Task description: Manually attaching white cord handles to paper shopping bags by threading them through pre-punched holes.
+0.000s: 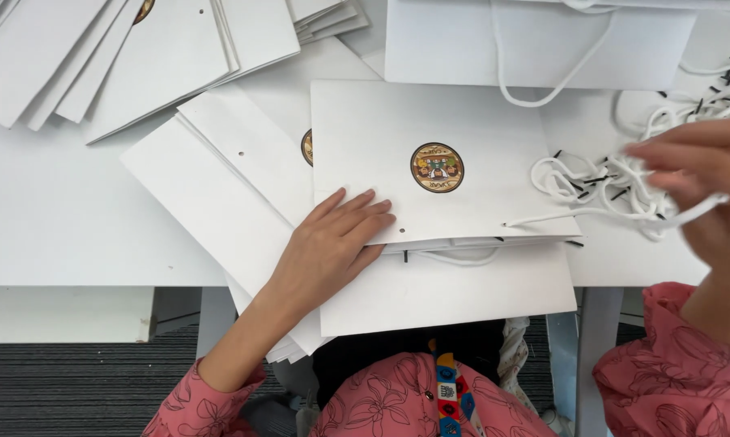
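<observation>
A flat white paper bag (381,154) with a round brown sticker (437,167) lies on a pile of similar bags near the table's front edge. My left hand (332,243) rests flat on the bag's lower left corner, fingers spread, holding it down. My right hand (705,182), blurred, grips a white cord (608,212) with black tips that runs to a hole near the bag's lower edge. Another cord loop (454,259) peeks out beneath the bag's opening.
A tangle of white cords (600,182) lies to the right of the bag. More flat white bags (138,57) are stacked at the back left, and one with a cord handle (535,48) lies at the back. The white table's (57,235) edge runs below.
</observation>
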